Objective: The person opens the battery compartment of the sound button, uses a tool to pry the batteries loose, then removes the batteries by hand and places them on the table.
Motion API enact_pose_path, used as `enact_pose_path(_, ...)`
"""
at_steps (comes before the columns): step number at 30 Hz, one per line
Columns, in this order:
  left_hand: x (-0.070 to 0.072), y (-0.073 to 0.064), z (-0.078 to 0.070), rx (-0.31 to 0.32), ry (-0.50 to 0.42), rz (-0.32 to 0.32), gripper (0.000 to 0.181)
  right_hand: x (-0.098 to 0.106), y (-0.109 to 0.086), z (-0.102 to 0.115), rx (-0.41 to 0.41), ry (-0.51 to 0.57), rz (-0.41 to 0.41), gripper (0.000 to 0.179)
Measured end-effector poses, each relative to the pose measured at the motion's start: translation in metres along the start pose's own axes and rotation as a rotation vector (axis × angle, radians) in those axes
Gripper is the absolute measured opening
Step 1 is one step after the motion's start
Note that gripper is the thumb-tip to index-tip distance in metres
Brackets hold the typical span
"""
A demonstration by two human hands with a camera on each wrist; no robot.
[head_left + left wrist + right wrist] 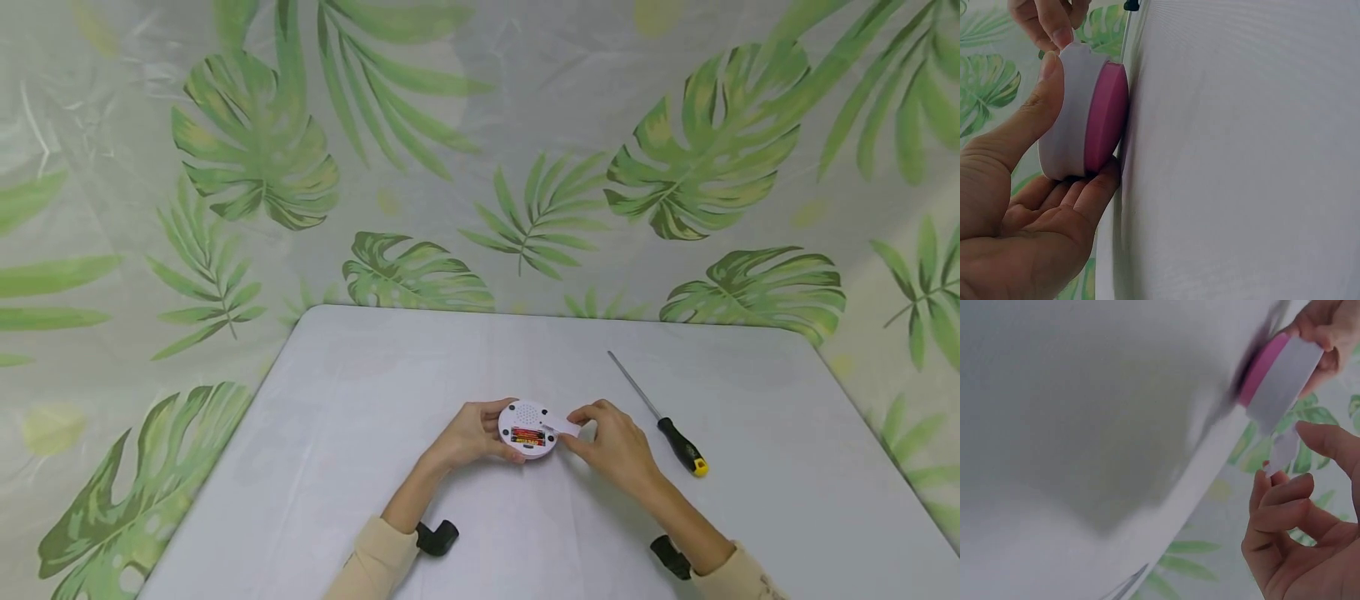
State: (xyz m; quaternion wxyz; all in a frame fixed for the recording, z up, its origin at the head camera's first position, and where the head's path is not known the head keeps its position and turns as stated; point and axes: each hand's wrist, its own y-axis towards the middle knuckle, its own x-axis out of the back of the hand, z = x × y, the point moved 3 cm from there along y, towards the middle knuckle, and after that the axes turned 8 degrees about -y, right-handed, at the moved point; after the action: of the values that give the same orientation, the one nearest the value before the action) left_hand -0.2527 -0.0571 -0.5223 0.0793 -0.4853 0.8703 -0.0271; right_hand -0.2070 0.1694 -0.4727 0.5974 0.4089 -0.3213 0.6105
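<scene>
My left hand (467, 435) grips a small round device (528, 410) by its left side, thumb on one edge and fingers on the other. Its white back faces up, showing speaker holes, dark feet and an uncovered battery compartment. Red batteries (528, 437) lie in that compartment. Pink covers the device's underside (1107, 119), as the left wrist view shows. Between thumb and fingers, my right hand (617, 448) pinches a thin white battery cover (1284, 450). The cover's inner end is at the device's right edge; whether they touch I cannot tell.
A screwdriver (681, 446) with a black and yellow handle lies right of my right hand, its shaft pointing up and left. The white table (360, 375) ends at the back against a leaf-patterned sheet (420, 167). Black wrist mounts (438, 538) sit near both sleeves.
</scene>
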Motion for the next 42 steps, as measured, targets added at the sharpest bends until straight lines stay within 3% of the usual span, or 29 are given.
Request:
enact_pose_path(5,0.001,0.001,0.0,0.011,0.006,-0.009,0.089,0.004,0.012,-0.016,-0.02,-0.011,-0.047,0.03)
enact_pose_path(12,0.002,0.001,0.002,0.022,0.026,-0.018,0.089,0.016,0.048,-0.051,-0.11,-0.052,-0.11,0.036)
enact_pose_path(20,0.002,-0.001,0.006,0.016,0.033,-0.013,0.088,0.016,0.084,-0.069,-0.262,-0.124,-0.061,0.039)
enact_pose_path(27,0.002,0.0,0.002,0.03,0.018,-0.018,0.089,0.008,0.097,-0.073,-0.268,-0.176,-0.06,0.032)
enact_pose_path(35,0.001,0.001,0.001,0.024,0.027,-0.007,0.088,0.01,0.096,-0.072,-0.228,-0.201,-0.092,0.033)
enact_pose_path(42,0.002,0.001,0.003,0.033,0.029,-0.024,0.088,0.028,0.062,-0.076,-0.215,-0.218,-0.042,0.047)
